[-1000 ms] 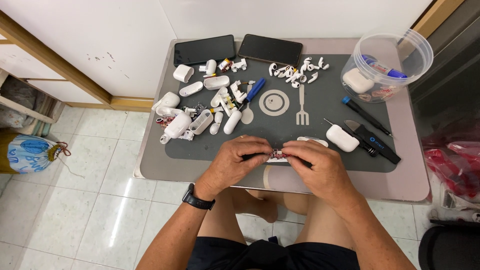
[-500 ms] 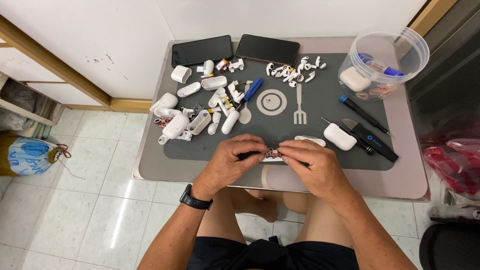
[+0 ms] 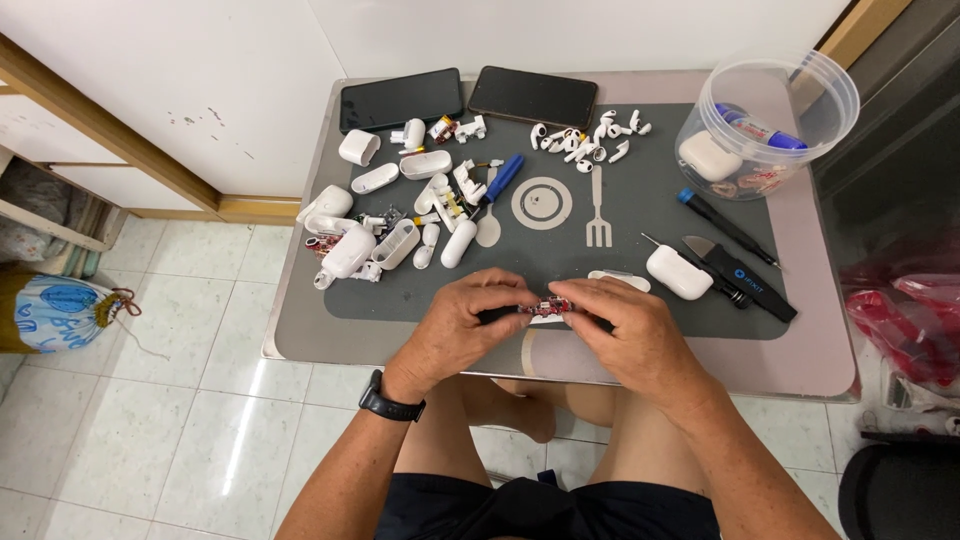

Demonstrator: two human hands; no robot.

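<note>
Both hands have barely shifted over the last second, holding the same spot at the near edge of the grey work mat [image 3: 640, 300]; only the fingertips have drawn a little closer around the part. The left hand [image 3: 455, 325] is closed in a pinch on one end of a small red circuit board [image 3: 550, 306], and the right hand [image 3: 640, 335] pinches the other end, with a dark slim tool seeming to run under its fingers, though that is hard to tell. A white casing piece [image 3: 618, 281] lies just beyond the right knuckles.

To work such a tiny board well, it seems wise to keep both wrists braced on the table [image 3: 800, 355], grip by the edges only, and pull gently along the board rather than bending it. A white earbud case [image 3: 678, 272] sits just beyond and outward of the right hand; a heap of opened cases [image 3: 380, 240] lies beyond the left.
</note>
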